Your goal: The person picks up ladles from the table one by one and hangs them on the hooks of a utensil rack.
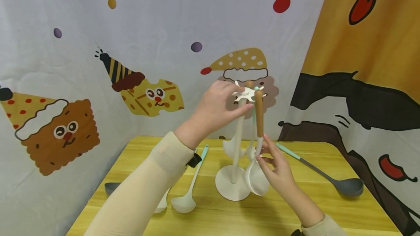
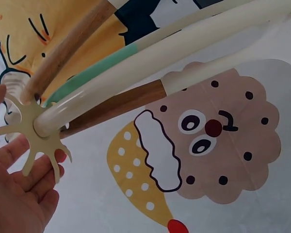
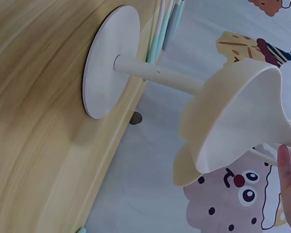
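Note:
A white utensil stand [image 1: 237, 145] with a round base rises from the table, its crown of hooks [image 2: 41, 131] at the top. My left hand [image 1: 214, 106] grips that crown, fingers over the hooks and thumb below. From the near right hook hangs a white ladle [image 1: 258, 180] with a wooden handle. Low on its neck, just above the bowl, my right hand [image 1: 279, 168] pinches it between thumb and fingers; the right wrist view shows the bowl large, beside the pole. Behind hang a mint-handled utensil [image 2: 94, 73] and another wooden-handled one [image 2: 119, 109].
On the wooden table [image 1: 282, 217], a grey ladle [image 1: 349, 187] with a mint handle lies at right. A white ladle [image 1: 183, 204] lies left of the base, beside another white utensil [image 1: 161, 206]. My left sleeve partly covers a dark grey utensil [image 1: 111, 188]. A printed curtain [image 1: 170, 17] hangs behind.

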The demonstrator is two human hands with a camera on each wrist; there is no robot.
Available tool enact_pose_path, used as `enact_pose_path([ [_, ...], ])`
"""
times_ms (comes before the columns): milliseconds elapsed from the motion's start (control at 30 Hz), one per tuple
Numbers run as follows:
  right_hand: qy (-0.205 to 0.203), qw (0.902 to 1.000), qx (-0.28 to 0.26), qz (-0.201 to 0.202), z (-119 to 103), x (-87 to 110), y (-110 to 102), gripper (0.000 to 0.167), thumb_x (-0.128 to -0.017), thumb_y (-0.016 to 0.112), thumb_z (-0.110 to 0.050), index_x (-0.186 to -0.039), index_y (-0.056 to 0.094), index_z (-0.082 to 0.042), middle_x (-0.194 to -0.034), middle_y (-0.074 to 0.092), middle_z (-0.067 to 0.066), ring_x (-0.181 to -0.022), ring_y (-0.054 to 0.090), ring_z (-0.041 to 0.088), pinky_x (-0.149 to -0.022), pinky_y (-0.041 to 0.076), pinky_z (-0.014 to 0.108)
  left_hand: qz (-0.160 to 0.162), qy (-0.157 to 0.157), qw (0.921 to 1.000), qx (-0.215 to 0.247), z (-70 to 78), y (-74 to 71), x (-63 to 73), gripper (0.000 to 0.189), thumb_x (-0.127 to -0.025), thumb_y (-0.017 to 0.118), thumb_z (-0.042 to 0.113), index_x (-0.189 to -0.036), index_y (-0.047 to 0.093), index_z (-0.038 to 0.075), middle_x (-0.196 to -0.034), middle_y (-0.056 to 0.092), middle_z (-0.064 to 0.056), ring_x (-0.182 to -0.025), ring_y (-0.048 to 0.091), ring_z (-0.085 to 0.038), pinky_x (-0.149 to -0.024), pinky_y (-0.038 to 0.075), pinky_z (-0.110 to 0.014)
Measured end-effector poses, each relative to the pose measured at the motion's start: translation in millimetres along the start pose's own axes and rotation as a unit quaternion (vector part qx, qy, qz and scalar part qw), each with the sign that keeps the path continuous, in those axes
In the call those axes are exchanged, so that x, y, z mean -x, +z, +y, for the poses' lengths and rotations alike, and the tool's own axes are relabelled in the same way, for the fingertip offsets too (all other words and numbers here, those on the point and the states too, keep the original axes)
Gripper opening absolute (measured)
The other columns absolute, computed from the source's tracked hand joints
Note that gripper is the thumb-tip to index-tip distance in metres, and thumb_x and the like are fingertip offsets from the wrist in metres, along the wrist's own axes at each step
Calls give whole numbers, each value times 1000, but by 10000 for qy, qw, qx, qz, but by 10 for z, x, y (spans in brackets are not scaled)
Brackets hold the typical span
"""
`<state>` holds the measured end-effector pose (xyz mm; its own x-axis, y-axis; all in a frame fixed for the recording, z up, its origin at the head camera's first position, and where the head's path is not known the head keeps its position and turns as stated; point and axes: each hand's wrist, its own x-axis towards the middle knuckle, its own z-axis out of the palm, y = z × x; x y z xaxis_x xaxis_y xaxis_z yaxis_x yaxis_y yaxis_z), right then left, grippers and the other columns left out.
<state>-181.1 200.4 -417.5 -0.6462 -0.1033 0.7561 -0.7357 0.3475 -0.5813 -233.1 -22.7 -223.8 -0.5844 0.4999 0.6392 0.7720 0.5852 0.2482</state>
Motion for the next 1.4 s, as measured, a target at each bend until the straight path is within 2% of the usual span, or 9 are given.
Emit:
enact_pose_path([
  [200, -31, 9999, -53, -94, 12, 0, -52, 83, -83, 63, 29, -158, 42, -1, -126, 59, -14, -104, 60, -3, -86, 55, 9, 93, 225, 9995, 222, -72, 9, 16, 39, -96, 76, 36, -125, 73, 9, -119, 69, -6, -122, 57, -25, -106, 48, -37],
  [433, -163, 9998, 73, -7, 62, 11, -146, 81, -84, 61, 30, -157, 44, 0, -120, 62, 1, -101, 62, 2, -86, 54, 9, 57, 533, 9980, 338, -160, 29, 41, 37, -102, 64, 32, -131, 71, 9, -123, 63, -11, -121, 53, -29, -103, 47, -43],
  [600, -48, 9997, 243, 66, 132, 38, -229, 79, -85, 61, 28, -156, 46, -2, -120, 61, -1, -100, 62, 1, -86, 53, 8, -3, 730, 9951, 670, -237, 36, 47, 38, -104, 54, 24, -134, 69, 5, -128, 61, -16, -122, 51, -34, -106, 43, -47],
  [733, 214, 9985, 505, 43, 219, 67, -332, 77, -87, 62, 26, -157, 46, -4, -120, 60, -2, -100, 60, 0, -86, 51, 6, -45, 803, 9927, 900, -278, 33, 42, 38, -106, 51, 18, -136, 68, 2, -130, 60, -17, -122, 49, -34, -105, 42, -47],
  [967, 746, 9901, 1149, -320, 479, 122, -567, 77, -91, 61, 20, -160, 42, -8, -122, 57, 14, -103, 53, -3, -86, 46, 1, -171, 841, 9924, 885, -291, 12, 14, 38, -106, 51, 17, -136, 68, 2, -137, 61, -17, -128, 52, -32, -109, 45, -45],
  [1133, 1394, 9702, 1804, -816, 701, 150, -792, 78, -93, 66, 11, -163, 36, -7, -125, 57, 18, -98, 51, 0, -80, 50, 13, -280, 797, 9930, 830, -274, -21, 17, 37, -106, 52, 17, -137, 67, 2, -138, 61, -17, -130, 53, -31, -109, 47, -43],
  [1267, 2194, 9427, 2074, -1421, 880, 193, -988, 80, -96, 66, 5, -165, 25, -3, -133, 52, 28, -108, 58, 26, -87, 56, 50, -316, 793, 9931, 804, -279, -38, 18, 37, -106, 52, 17, -137, 67, 2, -138, 62, -16, -129, 54, -31, -108, 48, -42],
  [1333, 2480, 9316, 2105, -1625, 968, 230, -1067, 78, -98, 63, 3, -165, 23, 0, -137, 48, 31, -113, 56, 44, -89, 53, 62, -332, 796, 9932, 785, -283, -41, 20, 37, -106, 52, 17, -138, 67, 3, -138, 62, -16, -129, 54, -31, -108, 48, -42],
  [1400, 2683, 9224, 2159, -1751, 1046, 263, -1133, 75, -100, 60, 1, -165, 22, 1, -139, 45, 34, -118, 52, 52, -89, 50, 69, -347, 777, 9934, 764, -284, -44, 23, 37, -107, 53, 17, -138, 67, 3, -138, 62, -15, -129, 53, -30, -108, 48, -42],
])
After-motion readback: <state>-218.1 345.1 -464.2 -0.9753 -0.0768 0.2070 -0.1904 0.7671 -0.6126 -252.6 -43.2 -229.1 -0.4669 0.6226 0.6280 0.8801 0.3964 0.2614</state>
